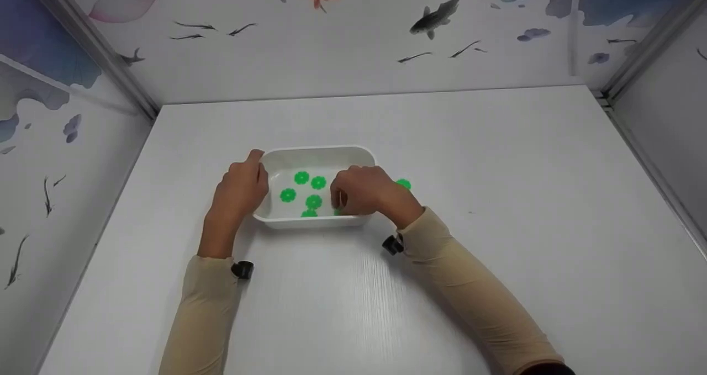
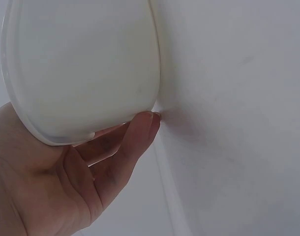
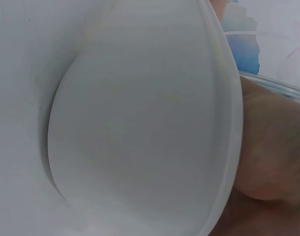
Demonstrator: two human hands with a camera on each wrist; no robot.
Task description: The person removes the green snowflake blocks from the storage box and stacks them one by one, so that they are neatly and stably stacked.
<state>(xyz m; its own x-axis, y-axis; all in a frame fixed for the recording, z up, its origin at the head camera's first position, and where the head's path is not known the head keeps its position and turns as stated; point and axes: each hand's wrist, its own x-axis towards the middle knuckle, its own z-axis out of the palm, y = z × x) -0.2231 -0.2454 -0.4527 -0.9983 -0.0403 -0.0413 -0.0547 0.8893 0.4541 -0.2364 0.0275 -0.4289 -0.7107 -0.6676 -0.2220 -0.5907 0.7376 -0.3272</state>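
Observation:
A white rectangular tray stands on the table with several small green flower-shaped pieces inside. My left hand grips its left end. In the left wrist view, the fingers bend along the tray's end wall under the rim. My right hand reaches over the tray's right side with bent fingers pointing down inside. Some green shows right beside those fingertips, but whether they pinch it is hidden. The right wrist view is filled by the tray's outer wall, which hides the fingers.
Another green flower-shaped piece lies on the white table just right of the tray, partly behind the right wrist. Panels printed with fish and leaves close off the back and both sides. Small black devices sit at both wrists.

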